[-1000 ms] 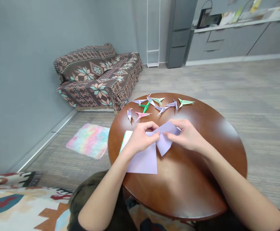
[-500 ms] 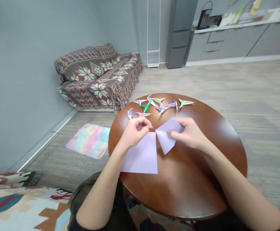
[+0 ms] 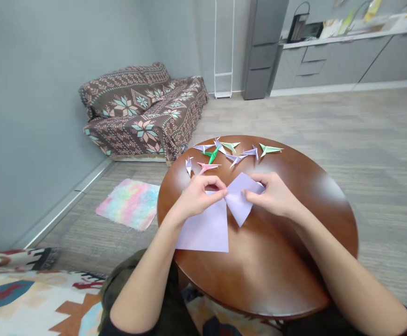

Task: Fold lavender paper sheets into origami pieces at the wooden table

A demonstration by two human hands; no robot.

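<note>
Between my two hands is a folded piece of lilac origami paper [image 3: 239, 199], held just above the table. My left hand [image 3: 203, 193] pinches its left corner between thumb and fingers. My right hand [image 3: 271, 193] grips the right side, thumb on the near face and fingers behind. A flat lilac sheet [image 3: 205, 231] lies on the table under my left hand, which covers part of its upper edge. Beyond my hands are several folded paper cranes, among them a pink crane [image 3: 208, 167], a bright green crane [image 3: 212, 154] and a pale green crane [image 3: 270, 149].
The round brown table [image 3: 280, 266] stands before my knees. A sofa with a patterned cover [image 3: 143, 112] is at the back left, and a fluffy pastel mat [image 3: 128, 205] lies on the floor. Grey kitchen cabinets [image 3: 340, 63] and a fridge [image 3: 259, 51] line the far wall.
My left hand has moved slightly right, and its fingertips have closed on the left corner of the folded paper. The folded paper has shifted a little left with my right hand.
</note>
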